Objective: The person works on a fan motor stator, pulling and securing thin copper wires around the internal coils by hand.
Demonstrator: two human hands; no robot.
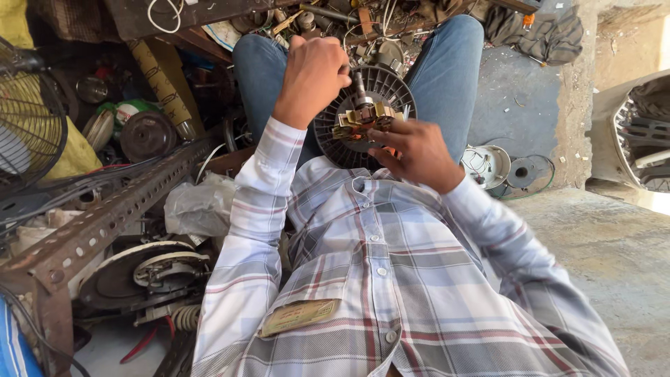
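Plaid shirt (pixel 391 293) fills the bottom of the view, with a tan card (pixel 300 316) poking from its chest pocket. Beyond it, between two knees in blue jeans (pixel 447 77), sits a round dark motor housing (pixel 387 87) with ribbed vents, resting in the lap. A steel shaft (pixel 361 89) stands up from its middle, and a cluster of copper-coloured windings (pixel 366 119) rings the base of that shaft. Left hand (pixel 314 73) is curled into a fist at the top of the shaft; the fingers are closed, but what they clamp cannot be made out from behind the knuckles. Right hand (pixel 415 153) lies just below the windings, fingers bent and touching their near edge, thumb against the housing; it grips the assembly loosely rather than wrapping it. To the left stands a rusty perforated angle bar (pixel 105 223), with a wire fan guard (pixel 31 126) behind it and a clear plastic bag (pixel 199 206) near the left sleeve. On the concrete floor (pixel 607 258) to the right lies a small white round cover (pixel 488 165) with loose wires.
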